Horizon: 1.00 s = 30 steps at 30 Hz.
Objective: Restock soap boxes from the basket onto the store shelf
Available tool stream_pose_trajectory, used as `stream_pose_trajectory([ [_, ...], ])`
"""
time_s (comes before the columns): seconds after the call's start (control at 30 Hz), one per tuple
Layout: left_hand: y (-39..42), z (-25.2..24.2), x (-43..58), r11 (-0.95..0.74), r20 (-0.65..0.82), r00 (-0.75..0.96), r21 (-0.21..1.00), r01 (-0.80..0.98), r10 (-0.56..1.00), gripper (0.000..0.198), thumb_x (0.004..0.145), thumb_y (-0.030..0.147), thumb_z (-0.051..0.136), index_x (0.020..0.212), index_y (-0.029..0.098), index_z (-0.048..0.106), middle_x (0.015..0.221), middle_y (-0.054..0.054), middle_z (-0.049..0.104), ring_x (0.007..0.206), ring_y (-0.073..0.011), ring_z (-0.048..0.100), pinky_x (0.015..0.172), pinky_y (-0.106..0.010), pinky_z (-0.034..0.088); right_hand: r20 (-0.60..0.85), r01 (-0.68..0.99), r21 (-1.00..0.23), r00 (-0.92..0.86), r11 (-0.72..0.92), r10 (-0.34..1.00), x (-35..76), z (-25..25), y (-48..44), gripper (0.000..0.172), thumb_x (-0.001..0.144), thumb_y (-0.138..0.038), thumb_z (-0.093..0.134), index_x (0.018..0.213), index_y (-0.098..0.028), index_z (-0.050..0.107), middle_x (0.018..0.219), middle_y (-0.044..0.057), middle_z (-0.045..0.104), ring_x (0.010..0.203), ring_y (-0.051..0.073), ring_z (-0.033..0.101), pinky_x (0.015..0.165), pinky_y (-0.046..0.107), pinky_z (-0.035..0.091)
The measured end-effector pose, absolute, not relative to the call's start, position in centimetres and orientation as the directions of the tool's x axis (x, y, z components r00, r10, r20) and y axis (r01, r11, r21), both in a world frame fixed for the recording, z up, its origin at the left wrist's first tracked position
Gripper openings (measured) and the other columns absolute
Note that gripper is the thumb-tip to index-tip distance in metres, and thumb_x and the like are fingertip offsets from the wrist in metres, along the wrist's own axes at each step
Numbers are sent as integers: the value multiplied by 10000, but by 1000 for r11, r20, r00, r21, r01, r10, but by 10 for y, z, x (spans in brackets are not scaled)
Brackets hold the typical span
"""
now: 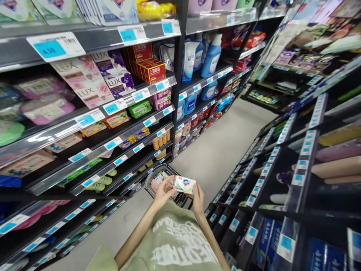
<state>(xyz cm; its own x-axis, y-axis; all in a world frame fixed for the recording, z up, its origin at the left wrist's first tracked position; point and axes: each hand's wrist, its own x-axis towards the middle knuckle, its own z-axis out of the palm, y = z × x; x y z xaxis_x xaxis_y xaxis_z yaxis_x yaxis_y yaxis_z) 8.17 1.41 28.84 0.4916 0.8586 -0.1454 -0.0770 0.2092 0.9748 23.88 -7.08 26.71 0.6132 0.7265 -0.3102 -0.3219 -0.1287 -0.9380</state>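
Between my two hands is a white and green soap box (184, 184) with a blue and red emblem on its front. My left hand (164, 191) grips its left end, thumb and fingers closed on it. At the other end, my right hand (198, 198) closes around the edge. Just beyond and below the box stands a dark shopping basket (150, 180), partly hidden by my hands. Packaged goods (158, 181) lie inside it, one of them pinkish; I cannot make out what they are.
A shelf on the left holds pink LUX soap boxes (90, 84), red boxes (152, 71) and blue bottles (212, 56). Another black shelf (300, 177) runs close along my right. The grey aisle floor (225, 139) stretches ahead to a further display rack (265, 98).
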Motion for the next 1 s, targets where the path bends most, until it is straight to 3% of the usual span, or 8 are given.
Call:
stream_pose_trajectory([
  [0.37, -3, 285, 74, 115, -123, 381, 992, 46, 916, 591, 740, 360, 793, 1268, 191, 588, 1282, -133, 659, 813, -138, 612, 794, -300, 553, -333, -285, -939, 626, -191, 705, 232, 259, -78, 707, 756, -649, 696, 1258, -154, 643, 1249, 157, 672, 975, 291, 679, 621, 321, 580],
  [0.57, -23, 298, 79, -122, 38, 320, 961, 246, 947, 514, 702, 247, 773, 1200, 212, 649, 1242, -94, 689, 914, -206, 671, 854, -348, 563, -297, -356, -925, 463, -131, 835, 223, 262, -84, 753, 789, -544, 752, 1423, -235, 488, 1318, 117, 646, 1164, 276, 642, 970, 397, 546],
  [0.73, -31, 320, 84, -343, 200, 429, 895, 286, 881, 453, 775, 200, 714, 1221, 260, 662, 1209, -67, 714, 988, -231, 675, 868, -365, 557, -271, -450, -890, 405, -68, 873, 217, 269, -86, 797, 743, -459, 813, 1439, -262, 478, 1440, 102, 579, 1288, 283, 573, 1061, 410, 497],
  [0.87, -31, 325, 87, -370, 203, 530, 900, 230, 823, 508, 761, 266, 805, 1245, 252, 652, 1214, -76, 717, 1047, -247, 668, 976, -420, 528, -354, -575, -815, 404, -66, 844, 219, 279, -89, 753, 742, -483, 763, 1419, -261, 519, 1385, 88, 633, 1240, 311, 603, 1016, 449, 519],
  [1.0, -32, 318, 90, -424, 291, 492, 887, 183, 821, 577, 744, 265, 838, 1278, 256, 621, 1274, -91, 689, 1208, -279, 609, 1088, -482, 460, -411, -727, -682, 297, -75, 862, 227, 294, -93, 737, 803, -651, 536, 1391, -207, 567, 1307, 127, 680, 1136, 360, 648, 899, 499, 550],
])
